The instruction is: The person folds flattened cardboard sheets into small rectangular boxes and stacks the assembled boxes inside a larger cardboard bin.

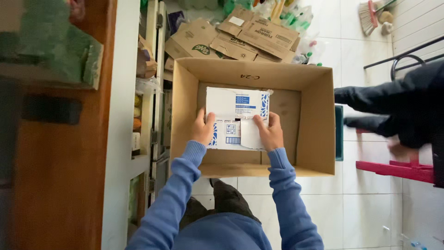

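A large open brown cardboard box (319, 120) stands on the floor at centre. Inside it lies a smaller white carton (236, 111) with blue printed patches and a pale label, the left hand (202, 130) and right hand (270, 134) gripping its near corners. Beyond, at the far side, flattened brown cartons (240, 39) lie heaped.

A blue knitted sweater is worn, its long sleeves ending in ribbed cuffs at the wrists. The left hand (202, 130) and right hand (271, 134) are left bare, with no gloves or rings seen. Dark trousers are seen below the sweater's hem.
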